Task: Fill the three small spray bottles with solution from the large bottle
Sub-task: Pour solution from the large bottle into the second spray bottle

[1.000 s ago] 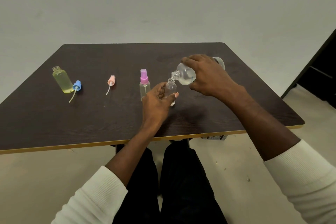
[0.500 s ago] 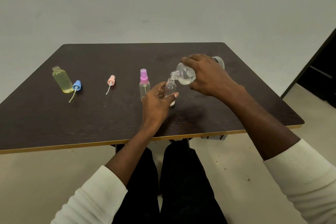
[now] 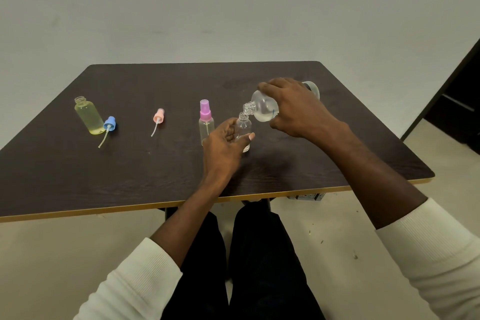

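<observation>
My right hand (image 3: 298, 109) grips the large clear bottle (image 3: 262, 109), tipped on its side with its open neck just above the mouth of a small uncapped clear bottle (image 3: 244, 127). My left hand (image 3: 224, 144) wraps around that small bottle, which stands upright on the table. Just left of it stands a small bottle with a purple spray cap (image 3: 206, 122). At the far left a small yellowish bottle (image 3: 89, 117) stands uncapped. Its blue spray cap (image 3: 109, 125) lies beside it. A pink spray cap (image 3: 158, 117) lies on the table between the yellowish bottle and the purple-capped one.
Everything stands on a dark wooden table (image 3: 130, 163) with a light front edge. A white wall is behind it. A dark doorway (image 3: 457, 101) is at the right. My legs in dark trousers are below the table edge.
</observation>
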Tool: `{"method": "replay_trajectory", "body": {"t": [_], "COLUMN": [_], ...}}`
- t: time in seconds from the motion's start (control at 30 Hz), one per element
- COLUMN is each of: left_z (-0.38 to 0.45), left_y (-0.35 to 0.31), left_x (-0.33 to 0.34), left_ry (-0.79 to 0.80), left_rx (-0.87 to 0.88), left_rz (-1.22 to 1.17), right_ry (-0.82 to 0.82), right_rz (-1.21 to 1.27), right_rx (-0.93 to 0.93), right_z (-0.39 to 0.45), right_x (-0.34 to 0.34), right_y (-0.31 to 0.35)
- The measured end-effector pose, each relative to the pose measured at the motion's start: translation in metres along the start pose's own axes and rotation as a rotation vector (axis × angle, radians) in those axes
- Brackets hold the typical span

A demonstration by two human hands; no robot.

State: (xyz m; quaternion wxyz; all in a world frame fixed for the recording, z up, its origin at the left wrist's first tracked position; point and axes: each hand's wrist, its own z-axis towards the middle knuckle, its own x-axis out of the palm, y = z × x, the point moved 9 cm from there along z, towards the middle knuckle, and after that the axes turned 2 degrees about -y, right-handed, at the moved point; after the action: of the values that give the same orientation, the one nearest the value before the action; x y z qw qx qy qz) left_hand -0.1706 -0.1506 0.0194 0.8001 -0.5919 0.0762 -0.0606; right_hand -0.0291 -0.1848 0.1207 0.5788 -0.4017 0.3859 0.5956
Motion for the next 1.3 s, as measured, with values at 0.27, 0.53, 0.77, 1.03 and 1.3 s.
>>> {"method": "replay_trajectory", "body": {"t": [0.27,0.53,0.77,1.03,1.3], "left_z": [0.0013,0.0018,0.0025,0.0049,0.0042], "left_y": [-0.0002,0.0001,0.002,0.0065,0.0085], "left_x": [0.0009,0.0007,0.0001,-0.0007,-0.0005], "left_ry": [0.001,0.005,-0.006,-0.019,-0.016], "left_rx": [0.002,0.012,-0.003,-0.025,-0.032], "left_rz": [0.002,0.003,0.0,0.004,0.014], "right_ry": [-0.002,-0.001,-0.007,-0.007,-0.016], "right_rz": [0.002,0.001,-0.003,-0.01,-0.018], "right_rx": [-0.003,-0.003,-0.007,-0.012,-0.017], "right_z": [0.0005,0.0012,0.0016,0.0028,0.0014], "right_x": [-0.0007,-0.0001,-0.0003,-0.0007,-0.0023], "right_y": [0.0006,0.0003,0.0007,0.0022,0.0027]}}
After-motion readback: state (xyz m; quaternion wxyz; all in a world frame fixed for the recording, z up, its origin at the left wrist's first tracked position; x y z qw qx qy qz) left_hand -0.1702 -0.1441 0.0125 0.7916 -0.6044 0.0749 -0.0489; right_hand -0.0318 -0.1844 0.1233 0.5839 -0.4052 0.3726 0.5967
